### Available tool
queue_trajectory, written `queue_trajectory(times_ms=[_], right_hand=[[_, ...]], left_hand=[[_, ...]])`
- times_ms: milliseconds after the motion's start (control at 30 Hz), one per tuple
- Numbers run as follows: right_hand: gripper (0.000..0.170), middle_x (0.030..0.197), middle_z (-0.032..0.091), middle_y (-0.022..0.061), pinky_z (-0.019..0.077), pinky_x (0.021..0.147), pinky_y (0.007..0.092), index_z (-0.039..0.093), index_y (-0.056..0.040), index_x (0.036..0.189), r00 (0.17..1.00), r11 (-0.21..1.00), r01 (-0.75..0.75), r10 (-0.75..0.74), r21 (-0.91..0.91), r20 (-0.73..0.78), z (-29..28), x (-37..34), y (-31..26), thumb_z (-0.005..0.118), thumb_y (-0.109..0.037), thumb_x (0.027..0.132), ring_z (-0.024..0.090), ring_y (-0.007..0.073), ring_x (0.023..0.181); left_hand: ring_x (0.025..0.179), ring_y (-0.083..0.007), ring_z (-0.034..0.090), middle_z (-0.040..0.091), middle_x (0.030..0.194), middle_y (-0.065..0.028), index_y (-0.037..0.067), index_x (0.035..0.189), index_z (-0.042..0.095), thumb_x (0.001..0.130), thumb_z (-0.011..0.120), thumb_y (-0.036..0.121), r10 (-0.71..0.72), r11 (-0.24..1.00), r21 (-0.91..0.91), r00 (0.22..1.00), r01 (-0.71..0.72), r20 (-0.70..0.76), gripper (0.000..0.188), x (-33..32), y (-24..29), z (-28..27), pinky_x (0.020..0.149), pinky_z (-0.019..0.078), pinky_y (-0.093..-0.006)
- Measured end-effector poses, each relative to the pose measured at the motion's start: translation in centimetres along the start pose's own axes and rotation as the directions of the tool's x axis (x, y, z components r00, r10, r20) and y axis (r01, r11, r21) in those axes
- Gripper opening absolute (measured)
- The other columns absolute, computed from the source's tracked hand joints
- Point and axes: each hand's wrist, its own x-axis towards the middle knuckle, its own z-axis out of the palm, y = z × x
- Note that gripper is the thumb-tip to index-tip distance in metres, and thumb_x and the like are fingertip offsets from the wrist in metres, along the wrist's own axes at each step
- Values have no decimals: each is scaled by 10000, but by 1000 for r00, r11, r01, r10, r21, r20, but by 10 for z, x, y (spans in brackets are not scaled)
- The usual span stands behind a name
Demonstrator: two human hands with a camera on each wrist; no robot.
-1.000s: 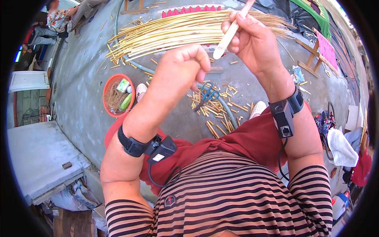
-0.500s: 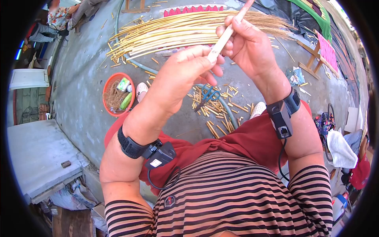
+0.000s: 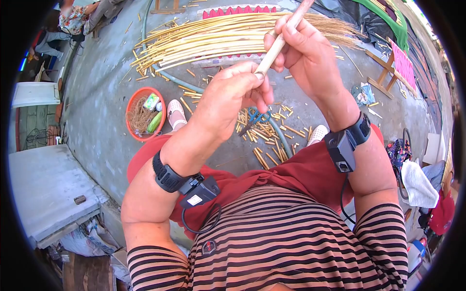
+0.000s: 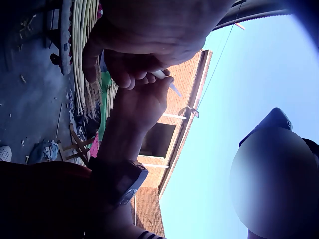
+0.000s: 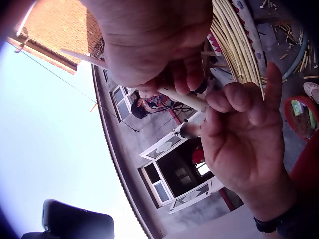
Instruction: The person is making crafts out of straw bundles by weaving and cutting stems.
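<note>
A pale, smooth stick (image 3: pixel 273 56) with a tapered pinkish upper end slants between the two hands in the head view. My right hand (image 3: pixel 313 56) grips it around its upper half, thumb along the side. At the lower end, my left hand (image 3: pixel 233 92) pinches it between thumb and fingers. The right wrist view shows the stick (image 5: pixel 184 99) running from the right hand (image 5: pixel 154 45) to the left hand's (image 5: pixel 244 134) fingertips, its pointed end sticking out behind the right hand. In the left wrist view, the hands hide most of it.
Long yellow stalks (image 3: pixel 208 43) lie in a bundle beyond the hands. Below are cut stalk pieces (image 3: pixel 264 133) and blue-handled scissors (image 3: pixel 256 116). An orange basin (image 3: pixel 130 109) with fibre stands left, a hose (image 3: pixel 182 86) crosses the floor, and a wooden stand (image 3: pixel 383 72) is at right.
The left hand, earlier apart from the stick and curled, has come up to its lower end and now pinches it. The right hand keeps its grip; the left foot has shifted slightly.
</note>
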Motion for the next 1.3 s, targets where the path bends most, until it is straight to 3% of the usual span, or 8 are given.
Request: queue_trajectory(times_ms=[100,167,467,600,700,867,1067,1300], right_hand=[[193,882,599,99,452,590,228,505,-63,1022,1000,994,14,-15,-109,-10,9,-6,-5,472,-246,973,539,105,633],[194,878,598,96,456,593,228,506,-63,1020,1000,988,7,-7,-152,-1,9,-8,-7,474,-249,972,542,104,640],[151,857,627,114,459,564,250,527,-28,986,998,969,-32,42,245,-36,-5,-1,-3,477,-169,961,543,126,600],[160,855,625,115,457,574,257,525,-26,988,997,952,-55,66,302,-27,-6,-2,2,481,-177,960,539,132,618],[167,860,624,116,457,576,264,523,-28,988,997,947,-67,78,313,-23,-7,-1,4,481,-187,961,540,138,633],[169,870,622,120,461,579,272,519,-29,987,997,948,-57,68,315,-24,-3,1,6,484,-192,961,545,150,638],[154,878,630,120,467,580,260,516,-42,998,1000,963,12,-4,269,-28,1,3,8,489,-188,959,559,146,642],[210,897,596,105,460,609,239,489,-63,1042,999,999,21,-20,-28,41,8,-5,-1,442,-260,987,556,113,657]], left_hand=[[621,-153,531,571,720,-78,33,834,551,853,462,171,1,987,-158,1000,2,23,166,4,-13,-4,757,497,-363],[607,-148,518,553,702,-66,30,830,546,829,456,142,-20,991,-131,1000,21,14,144,2,-11,-3,759,506,-364],[641,-145,550,594,753,-76,4,954,590,857,423,121,9,990,142,1000,-8,-8,226,-1,15,10,691,485,-295],[688,-156,577,625,799,-101,-15,999,598,934,433,229,39,998,50,995,-34,-93,301,-2,11,6,656,467,-285],[716,-165,586,633,827,-117,-24,1005,594,961,420,278,-12,1000,-17,1000,12,0,351,-4,15,2,661,466,-284],[704,-171,582,625,819,-120,-9,1002,570,961,404,251,69,994,80,998,-69,5,311,-7,12,8,663,469,-289],[692,-166,576,620,804,-119,19,940,544,940,413,223,77,997,-1,996,-77,-34,242,-8,7,8,672,468,-283],[600,-146,508,563,712,-86,40,859,519,885,437,191,79,993,-81,996,-82,-41,174,-4,-13,0,733,490,-327]])
